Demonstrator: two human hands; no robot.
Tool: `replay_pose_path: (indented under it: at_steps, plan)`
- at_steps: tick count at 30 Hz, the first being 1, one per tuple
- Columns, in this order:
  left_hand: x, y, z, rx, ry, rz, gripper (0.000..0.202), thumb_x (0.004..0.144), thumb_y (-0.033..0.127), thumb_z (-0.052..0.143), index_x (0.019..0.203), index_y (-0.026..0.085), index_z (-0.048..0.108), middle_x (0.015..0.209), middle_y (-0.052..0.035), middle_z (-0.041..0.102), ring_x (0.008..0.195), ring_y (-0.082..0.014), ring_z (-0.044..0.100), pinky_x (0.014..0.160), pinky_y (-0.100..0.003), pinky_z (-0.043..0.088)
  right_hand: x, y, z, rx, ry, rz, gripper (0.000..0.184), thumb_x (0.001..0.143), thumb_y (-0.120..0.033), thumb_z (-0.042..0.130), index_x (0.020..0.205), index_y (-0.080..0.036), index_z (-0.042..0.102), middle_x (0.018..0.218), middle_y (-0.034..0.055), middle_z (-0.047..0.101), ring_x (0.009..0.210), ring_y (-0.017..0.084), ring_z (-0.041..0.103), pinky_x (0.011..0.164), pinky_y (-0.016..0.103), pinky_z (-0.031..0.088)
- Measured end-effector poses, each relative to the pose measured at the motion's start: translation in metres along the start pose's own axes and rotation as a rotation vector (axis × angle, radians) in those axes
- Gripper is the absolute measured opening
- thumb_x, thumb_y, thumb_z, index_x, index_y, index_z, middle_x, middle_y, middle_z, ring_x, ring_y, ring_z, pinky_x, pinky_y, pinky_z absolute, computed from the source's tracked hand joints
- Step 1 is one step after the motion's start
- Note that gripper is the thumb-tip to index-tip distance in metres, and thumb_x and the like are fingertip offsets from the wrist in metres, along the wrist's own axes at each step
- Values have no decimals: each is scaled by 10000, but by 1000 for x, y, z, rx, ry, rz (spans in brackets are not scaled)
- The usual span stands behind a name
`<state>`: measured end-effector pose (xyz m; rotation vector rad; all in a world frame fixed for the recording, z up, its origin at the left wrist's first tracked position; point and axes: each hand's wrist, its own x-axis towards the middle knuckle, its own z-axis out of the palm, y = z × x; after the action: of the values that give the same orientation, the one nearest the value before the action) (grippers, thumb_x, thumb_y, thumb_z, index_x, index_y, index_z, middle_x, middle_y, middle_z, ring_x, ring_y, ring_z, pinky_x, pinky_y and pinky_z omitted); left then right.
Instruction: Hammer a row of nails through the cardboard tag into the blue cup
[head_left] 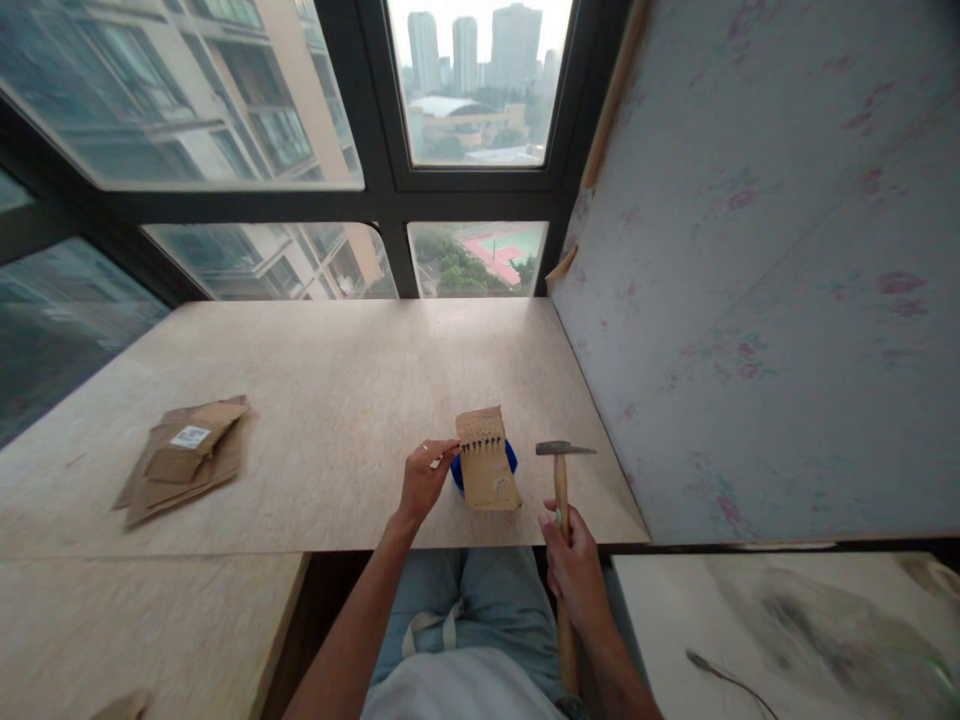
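Note:
A piece of brown cardboard (489,482) rests on a blue round object (511,457), which it mostly hides. Across its upper part runs a row of several small dark nails (482,444), standing close together. My left hand (424,483) is closed in a pinch at the left end of that row; whatever lies between the fingertips is too small to make out. A ring shows on one finger. To the right of the cardboard, my right hand (576,568) is wrapped round the wooden handle of a hammer (561,480). Its dark metal head is up, apart from the nails.
Flattened brown cardboard packets (180,462) with a white label lie on the left of the pale tabletop (337,370). Windows (480,180) stand behind, and a flowered wall (750,300) borders the right. A lower white surface (675,610) at bottom right bears a thin metal utensil (724,675).

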<state>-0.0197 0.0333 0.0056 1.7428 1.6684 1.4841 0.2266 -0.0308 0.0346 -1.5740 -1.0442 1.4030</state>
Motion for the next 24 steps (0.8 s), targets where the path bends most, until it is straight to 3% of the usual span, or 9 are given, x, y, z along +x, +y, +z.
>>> replay_pose_path:
  at_steps: [8, 24]
  plan:
    - [-2, -1, 0, 53, -8, 92, 177, 907, 248, 616, 1024, 244, 748, 901, -57, 768, 809, -182, 699, 719, -329, 580, 0, 1, -1, 6, 1, 11, 500, 822, -604, 576, 1093, -188, 513, 467, -152, 327, 266, 59, 282, 234, 155, 237]
    - [-4, 3, 2, 39, 25, 43, 150, 886, 238, 639, 984, 229, 752, 896, -57, 760, 814, -184, 697, 721, -325, 598, 1, -10, -1, -29, -18, 6, 518, 814, -622, 572, 1106, -197, 525, 492, -140, 325, 288, 73, 295, 254, 179, 248]
